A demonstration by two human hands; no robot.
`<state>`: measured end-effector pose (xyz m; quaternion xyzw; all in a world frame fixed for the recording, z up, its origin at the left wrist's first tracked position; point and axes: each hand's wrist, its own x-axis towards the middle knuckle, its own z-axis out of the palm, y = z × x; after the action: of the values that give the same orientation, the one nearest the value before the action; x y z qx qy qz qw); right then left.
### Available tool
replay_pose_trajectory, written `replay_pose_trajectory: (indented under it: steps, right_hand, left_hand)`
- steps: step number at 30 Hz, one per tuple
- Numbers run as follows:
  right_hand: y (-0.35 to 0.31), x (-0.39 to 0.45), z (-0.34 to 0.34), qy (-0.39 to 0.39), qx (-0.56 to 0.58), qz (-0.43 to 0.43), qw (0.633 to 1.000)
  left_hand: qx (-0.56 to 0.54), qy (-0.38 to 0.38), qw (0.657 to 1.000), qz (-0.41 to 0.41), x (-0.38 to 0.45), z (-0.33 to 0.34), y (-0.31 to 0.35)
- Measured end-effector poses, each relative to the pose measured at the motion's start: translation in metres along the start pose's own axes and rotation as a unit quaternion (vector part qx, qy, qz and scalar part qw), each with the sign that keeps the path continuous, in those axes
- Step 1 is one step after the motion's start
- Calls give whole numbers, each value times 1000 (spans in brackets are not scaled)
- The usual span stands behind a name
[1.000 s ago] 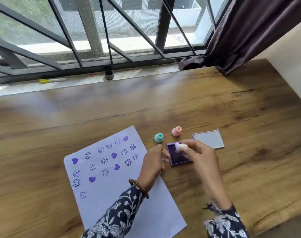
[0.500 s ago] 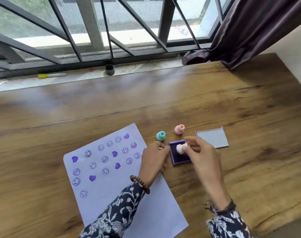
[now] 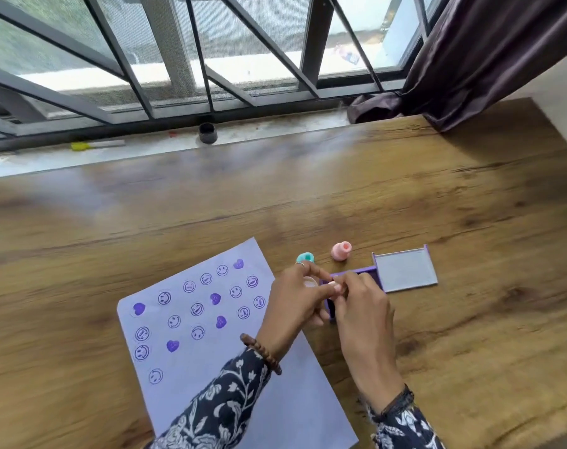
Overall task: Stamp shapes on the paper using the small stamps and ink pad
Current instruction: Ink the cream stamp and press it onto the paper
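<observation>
A lilac paper (image 3: 210,393) with several purple smiley and heart prints lies on the wooden table (image 3: 308,202). My left hand (image 3: 291,306) and my right hand (image 3: 364,312) meet fingertip to fingertip over the left edge of the purple ink pad (image 3: 356,272), which they mostly hide. A small white stamp (image 3: 309,281) shows between the fingers of my left hand, and my right fingertips pinch its other end. A teal stamp (image 3: 305,257) and a pink stamp (image 3: 341,251) stand just behind the hands.
The ink pad's lid (image 3: 405,270) lies open side up to the right of the pad. On the window sill behind the table stand a small dark pot (image 3: 208,133) and a yellow pen (image 3: 95,145). A dark curtain (image 3: 470,59) hangs at the back right.
My right hand has lifted the white stamp off the pad and brought it left. My left hand has come up from the paper's edge and closed its fingers on the stamp.
</observation>
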<state>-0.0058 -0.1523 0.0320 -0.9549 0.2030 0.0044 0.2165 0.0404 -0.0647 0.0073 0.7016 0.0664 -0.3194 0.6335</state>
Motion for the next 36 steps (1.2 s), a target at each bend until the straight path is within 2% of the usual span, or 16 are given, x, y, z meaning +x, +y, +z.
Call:
replay_pose_trajectory:
  steps: [8,18,23,30,33,36]
  right_hand:
    - [2,2,-2,-22,-11,-24,999]
    - [9,5,-2,-42,7,-46,998]
    - [13,7,-1,-39,-8,-79,996]
    - [18,3,2,-19,1,-95,995]
    - [19,6,0,-16,29,-70,997]
    - [18,3,-5,8,129,-9,992]
  left_hand:
    - [23,-4,998,-50,9,2,2]
    - [41,32,995,-88,20,9,1]
    - [62,50,995,-59,16,10,5]
    - [130,52,990,30,-4,14,14]
    - [126,28,990,55,-18,6,15]
    - [61,34,996,58,-41,-17,5]
